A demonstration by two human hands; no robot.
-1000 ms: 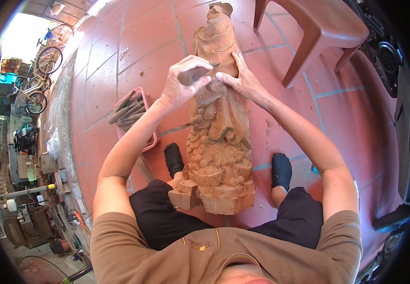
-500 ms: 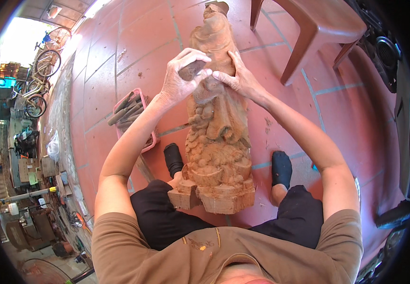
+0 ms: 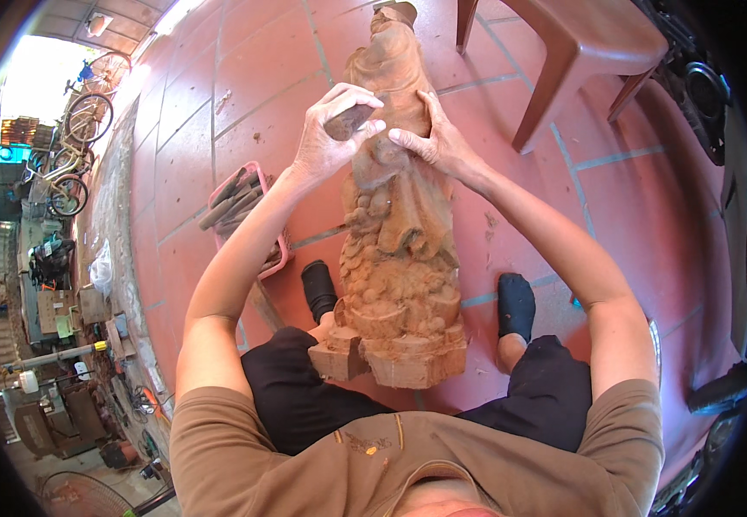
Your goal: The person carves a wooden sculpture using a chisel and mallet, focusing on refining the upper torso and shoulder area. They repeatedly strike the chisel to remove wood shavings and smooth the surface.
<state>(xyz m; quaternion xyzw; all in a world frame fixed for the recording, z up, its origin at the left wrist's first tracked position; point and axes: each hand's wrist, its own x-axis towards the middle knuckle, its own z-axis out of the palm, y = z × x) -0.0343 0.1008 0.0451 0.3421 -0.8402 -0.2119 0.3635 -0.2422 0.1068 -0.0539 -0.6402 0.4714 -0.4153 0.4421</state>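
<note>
A carved wooden statue (image 3: pixel 402 258) lies lengthwise on the floor between my feet, its blocky base toward me and its narrow end away. My left hand (image 3: pixel 332 129) curls over the statue's left side. Between its thumb and fingers is a dark brown piece (image 3: pixel 348 123), too shaded to name. Beside it, my right hand (image 3: pixel 444 145) grips the statue's right side, thumb across the carved surface and fingers along the edge. The two thumb tips nearly meet over the wood, a small gap apart.
A pink basket (image 3: pixel 284 250) of dark rod-like tools stands left of the statue. At the upper right is a brown plastic chair (image 3: pixel 576 43). Bicycles (image 3: pixel 76 146) and assorted workshop clutter line the left wall. Small wood chips lie on the red floor tiles.
My left thumb has lifted slightly, and the gap between the two thumbs is a little wider. The statue lies as before.
</note>
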